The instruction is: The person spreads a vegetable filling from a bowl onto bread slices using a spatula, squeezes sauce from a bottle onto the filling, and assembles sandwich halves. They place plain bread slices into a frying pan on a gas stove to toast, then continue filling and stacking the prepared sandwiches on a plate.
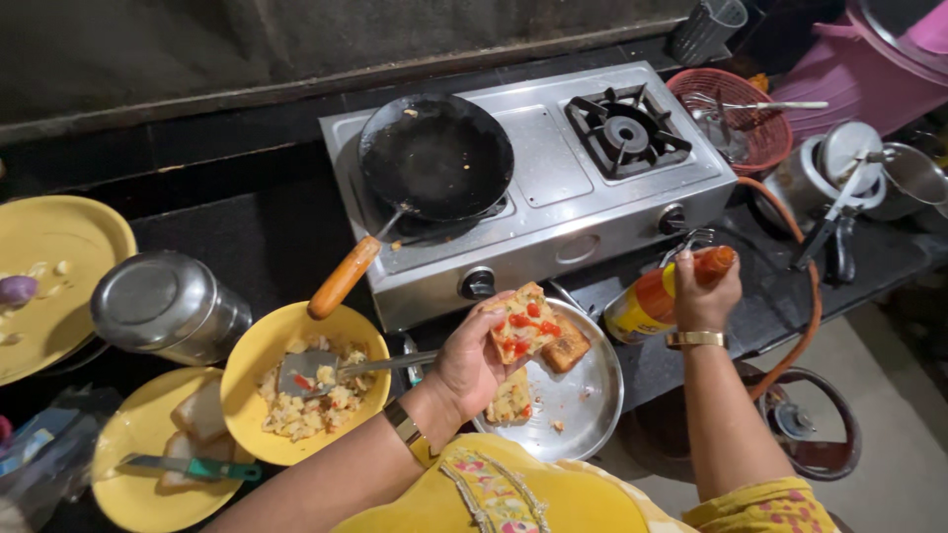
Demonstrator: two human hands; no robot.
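Over the dark counter (247, 237), my left hand (469, 360) gripped a topped bread slice (523, 326); my right hand (703, 296) clasped a sauce bottle (657, 296).

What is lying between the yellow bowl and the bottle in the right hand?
In the head view, the steel plate with bread pieces, and the left hand holding a topped bread slice.

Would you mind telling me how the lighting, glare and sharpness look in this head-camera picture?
Head view: wide-angle, so the stove edges bow and tilt; light falls warm and bright on the steel plate and yellow bowl, with glare on the steel tin; the wall behind and the floor corners sink into shadow; the left hand with its topped bread slice is sharp, as is the right hand.
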